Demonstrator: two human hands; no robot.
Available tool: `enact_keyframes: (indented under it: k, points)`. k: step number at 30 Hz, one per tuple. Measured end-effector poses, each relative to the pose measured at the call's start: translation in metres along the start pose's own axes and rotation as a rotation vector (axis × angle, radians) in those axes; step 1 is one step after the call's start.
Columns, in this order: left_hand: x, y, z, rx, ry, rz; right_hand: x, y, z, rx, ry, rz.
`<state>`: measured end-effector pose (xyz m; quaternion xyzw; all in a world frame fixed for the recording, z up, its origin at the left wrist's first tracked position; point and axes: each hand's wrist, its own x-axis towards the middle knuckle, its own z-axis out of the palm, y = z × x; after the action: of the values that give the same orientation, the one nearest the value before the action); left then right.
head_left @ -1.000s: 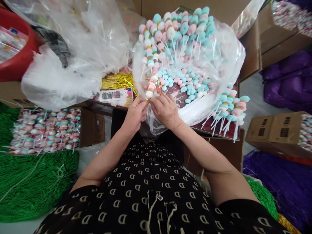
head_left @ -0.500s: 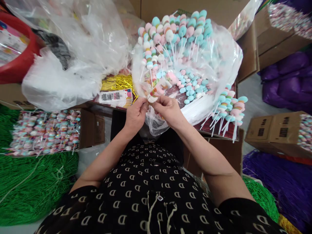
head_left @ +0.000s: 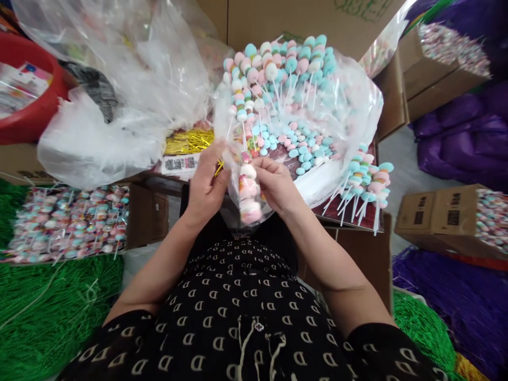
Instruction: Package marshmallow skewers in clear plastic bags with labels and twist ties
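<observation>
Between my hands hangs a pink and white marshmallow skewer (head_left: 249, 193) in a clear printed wrapper, its marshmallows pointing down toward my lap. My right hand (head_left: 278, 185) is closed in a pinch on its upper end. My left hand (head_left: 207, 182), slightly blurred, is closed beside it with gold twist ties (head_left: 219, 167) sticking out between thumb and fingers. Behind the hands, several pastel marshmallow skewers (head_left: 278, 69) with white sticks lie piled on a clear plastic bag. Loose blue, pink and white candies (head_left: 305, 148) are scattered in front of the pile.
Gold twist ties (head_left: 188, 141) and a printed label stack (head_left: 178, 164) lie left on the table. A red basin (head_left: 35, 100) stands far left. Boxes of wrapped skewers (head_left: 71, 219) and green strands (head_left: 47, 312) flank me. More skewers (head_left: 369, 185) rest at the table's right edge.
The wrapped skewer has swung from pointing away over the table to hanging down toward me. My left hand has moved left and nearer, with gold ties now showing in it.
</observation>
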<state>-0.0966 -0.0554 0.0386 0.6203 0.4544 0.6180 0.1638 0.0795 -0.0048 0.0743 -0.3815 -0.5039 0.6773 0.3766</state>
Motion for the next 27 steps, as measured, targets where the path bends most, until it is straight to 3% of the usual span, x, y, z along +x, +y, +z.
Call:
enact_keyframes:
  k: [2,3,4,8,10,11,13,15,17,22,24,27]
  points:
    - [0.002,0.016,-0.008,-0.17,0.22,-0.106,0.003,-0.01,-0.002,-0.195,0.119,-0.186]
    - [0.002,0.024,-0.01,-0.27,0.258,-0.186,0.003,-0.015,-0.003,-0.285,0.165,-0.273]
    - [0.001,0.031,-0.012,-0.35,0.196,-0.276,0.004,-0.02,-0.003,-0.366,0.198,-0.349]
    - [-0.003,0.038,-0.006,-0.52,-0.311,-0.737,-0.004,-0.03,0.002,-0.583,0.223,-0.604]
    - [0.002,0.032,0.0,-0.582,-0.361,-0.889,-0.011,-0.027,0.007,-0.676,0.142,-0.687]
    - [0.007,0.029,0.0,-0.603,-0.309,-0.925,-0.015,-0.023,0.008,-0.714,0.086,-0.716]
    - [0.019,0.027,-0.004,-0.615,-0.154,-0.925,-0.019,-0.012,0.007,-0.774,-0.017,-0.74]
    - [0.027,0.03,-0.013,-0.606,-0.1,-0.879,-0.018,-0.001,0.004,-0.816,-0.058,-0.724]
    - [0.028,0.036,-0.022,-0.6,-0.159,-0.84,-0.015,0.004,0.0,-0.837,-0.034,-0.717]
    - [0.009,0.044,-0.02,-0.511,-0.551,-0.865,-0.013,-0.007,0.002,-0.844,0.13,-0.8]
    - [0.006,0.042,-0.013,-0.516,-0.541,-0.899,-0.017,-0.009,0.006,-0.844,0.113,-0.78]
    - [0.011,0.04,-0.007,-0.601,-0.361,-0.907,-0.024,-0.003,0.011,-0.798,0.015,-0.691]
